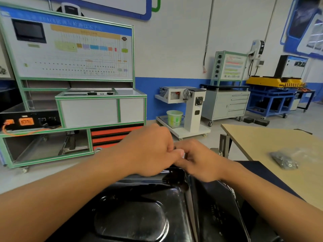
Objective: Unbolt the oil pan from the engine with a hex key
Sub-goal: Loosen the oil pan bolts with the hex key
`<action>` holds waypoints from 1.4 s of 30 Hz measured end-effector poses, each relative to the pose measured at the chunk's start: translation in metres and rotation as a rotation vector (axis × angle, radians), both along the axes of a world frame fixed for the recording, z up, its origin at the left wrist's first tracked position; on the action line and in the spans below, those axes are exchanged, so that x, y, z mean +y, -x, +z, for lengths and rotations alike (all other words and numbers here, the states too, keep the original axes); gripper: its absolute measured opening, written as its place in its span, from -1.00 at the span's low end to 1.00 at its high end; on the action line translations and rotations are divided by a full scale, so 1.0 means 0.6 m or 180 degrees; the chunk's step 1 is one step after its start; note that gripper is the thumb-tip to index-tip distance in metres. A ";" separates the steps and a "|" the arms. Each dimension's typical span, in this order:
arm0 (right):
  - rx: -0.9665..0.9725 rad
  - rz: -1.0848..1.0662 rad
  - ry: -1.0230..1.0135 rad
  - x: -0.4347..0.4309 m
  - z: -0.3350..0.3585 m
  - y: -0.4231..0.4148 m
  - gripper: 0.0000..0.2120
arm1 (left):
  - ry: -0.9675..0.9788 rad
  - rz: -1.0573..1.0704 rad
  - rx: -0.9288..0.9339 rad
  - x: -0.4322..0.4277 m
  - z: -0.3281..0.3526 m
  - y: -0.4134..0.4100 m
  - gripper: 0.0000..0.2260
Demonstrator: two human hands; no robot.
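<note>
Left hand (153, 151) and right hand (201, 161): both with fingers curled, knuckles up, fingertips meeting at one spot over the far edge of the oil pan (139, 206). A small dark tip (174, 147) shows between the two hands; what it belongs to, and which hand pinches it, cannot be told, as the fingers hide the contact. Both forearms are bare and cross the pan from the near side. The oil pan is glossy black, in the near foreground directly under the arms, with an oval raised panel on its upper face. To its right is a tan table (279, 142) carrying a clear plastic bag (286, 160) of small dark hardware, well apart from the hands. Beyond the hands, on the floor, is a white wheeled stand (194, 109) with a pale green bucket (174, 117) on its base. Far left is a green-framed training board (70, 49) with a wiring diagram, and orange drawers (111, 135) below it. By the back wall are a grey drawer cabinet (227, 105) and a yellow-topped blue cart (274, 88).
</note>
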State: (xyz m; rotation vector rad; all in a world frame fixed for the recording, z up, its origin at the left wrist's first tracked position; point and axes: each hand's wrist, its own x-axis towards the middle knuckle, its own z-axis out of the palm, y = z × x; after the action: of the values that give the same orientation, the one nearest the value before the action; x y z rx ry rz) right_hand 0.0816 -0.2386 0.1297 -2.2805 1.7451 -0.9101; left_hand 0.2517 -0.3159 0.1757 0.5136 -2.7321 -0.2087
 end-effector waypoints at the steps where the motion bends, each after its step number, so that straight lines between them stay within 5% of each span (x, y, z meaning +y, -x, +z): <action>1: -0.0055 0.0016 -0.0029 0.002 0.006 -0.007 -0.60 | -0.0150 -0.0049 -0.0032 0.006 0.001 0.003 -0.52; 9: -0.0058 -0.0033 0.0071 -0.023 0.041 -0.035 -0.84 | -0.1026 -0.0860 0.0537 -0.029 0.073 -0.031 -0.94; 14: 0.0184 -0.0011 0.0050 -0.019 0.033 -0.029 -0.81 | -0.1026 -0.1014 0.0222 -0.045 0.051 -0.051 -0.80; 26: 0.0046 -0.0216 -0.0115 -0.007 0.013 -0.023 -0.71 | -0.0228 -0.0707 -0.0195 -0.039 0.053 -0.015 -0.87; 32: -0.0733 -0.0250 -0.0216 -0.012 -0.012 -0.020 -0.79 | -0.0514 -0.0649 0.0057 -0.038 0.051 0.017 -0.91; 35: -0.1397 -0.0160 -0.0163 -0.016 -0.029 -0.019 -0.64 | -0.0572 -0.0484 0.0399 -0.037 0.032 0.032 -0.86; 42: -0.1990 0.0141 -0.0168 -0.035 -0.048 -0.009 -0.77 | -0.2532 0.0051 0.0841 -0.045 -0.008 0.041 -0.77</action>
State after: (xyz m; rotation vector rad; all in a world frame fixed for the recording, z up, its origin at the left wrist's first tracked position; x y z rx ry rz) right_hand 0.0868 -0.2598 0.1007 -1.7197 1.4080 -1.3577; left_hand 0.2269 -0.3427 0.1712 0.6426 -2.2982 -1.2807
